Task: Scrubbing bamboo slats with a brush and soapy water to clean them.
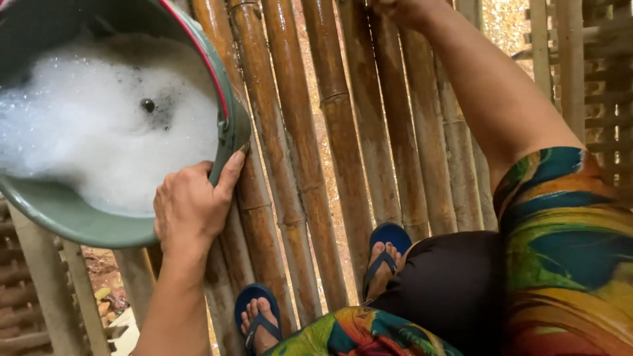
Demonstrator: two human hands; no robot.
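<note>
Two hands work apart: the left hand (191, 209) closes on the rim of the green bucket (72, 221), steadying the foam-filled load on the bamboo floor (330, 151); the right hand (403, 9), at the upper edge, I cannot tell.

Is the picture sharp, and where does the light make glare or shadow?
Head view: left hand on the green bucket is sharp; foam nearly overexposed; glossy highlights on the bamboo poles; right hand cut off at the top edge, slightly blurred.
</note>
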